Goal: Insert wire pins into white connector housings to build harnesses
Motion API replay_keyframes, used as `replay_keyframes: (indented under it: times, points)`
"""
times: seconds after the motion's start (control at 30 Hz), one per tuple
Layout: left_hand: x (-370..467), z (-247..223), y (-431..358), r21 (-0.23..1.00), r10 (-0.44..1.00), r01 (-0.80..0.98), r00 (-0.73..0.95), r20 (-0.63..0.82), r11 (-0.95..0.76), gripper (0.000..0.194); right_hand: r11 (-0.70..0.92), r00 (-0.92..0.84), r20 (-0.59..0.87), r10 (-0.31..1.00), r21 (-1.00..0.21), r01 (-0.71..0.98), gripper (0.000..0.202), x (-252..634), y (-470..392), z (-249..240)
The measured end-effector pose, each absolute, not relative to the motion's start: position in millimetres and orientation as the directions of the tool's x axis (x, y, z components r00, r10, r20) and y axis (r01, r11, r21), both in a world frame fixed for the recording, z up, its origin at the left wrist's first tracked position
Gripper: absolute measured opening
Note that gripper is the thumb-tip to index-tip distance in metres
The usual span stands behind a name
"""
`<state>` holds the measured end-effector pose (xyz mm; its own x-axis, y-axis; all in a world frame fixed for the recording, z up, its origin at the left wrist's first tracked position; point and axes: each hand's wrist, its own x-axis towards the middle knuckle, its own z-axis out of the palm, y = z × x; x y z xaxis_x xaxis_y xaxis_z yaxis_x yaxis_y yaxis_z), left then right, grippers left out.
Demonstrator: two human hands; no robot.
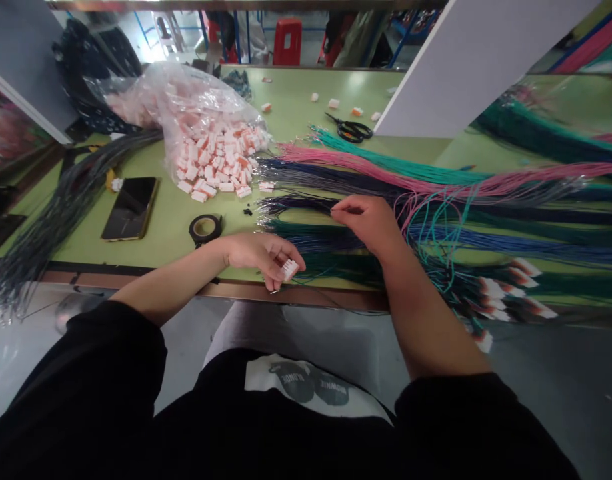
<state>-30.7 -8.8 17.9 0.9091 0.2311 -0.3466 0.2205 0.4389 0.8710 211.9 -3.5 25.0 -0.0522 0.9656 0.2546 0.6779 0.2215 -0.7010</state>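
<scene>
My left hand (266, 259) is closed around a small white connector housing (289, 269) near the table's front edge. A thin wire end with a metal tip pokes out below those fingers. Farther right, my right hand (363, 220) pinches at a bundle of black wires (306, 202); thumb and forefinger meet on what looks like a single wire, though its course past the fingers is hard to make out. Beside and under that hand lie dark green wires (306, 233) and blue wires (451, 237), their metal-tipped ends pointing left.
A plastic bag (186, 100) spills white-and-orange connectors (216, 160) at the back left. Around them lie a phone (130, 208), black tape (205, 229), grey wires (71, 207) and scissors (350, 128). Wired connectors (501, 293) overhang the front right edge. A pale panel (466, 67) stands behind.
</scene>
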Motion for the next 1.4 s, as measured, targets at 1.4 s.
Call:
replay_keyframes:
  times: [1.4]
  points:
    - [-23,5,-3,0.848,0.58,-0.144,0.786,-0.216,0.51,0.038,0.566,-0.479,0.306,0.823,-0.519,0.641,0.008,180,-40,41]
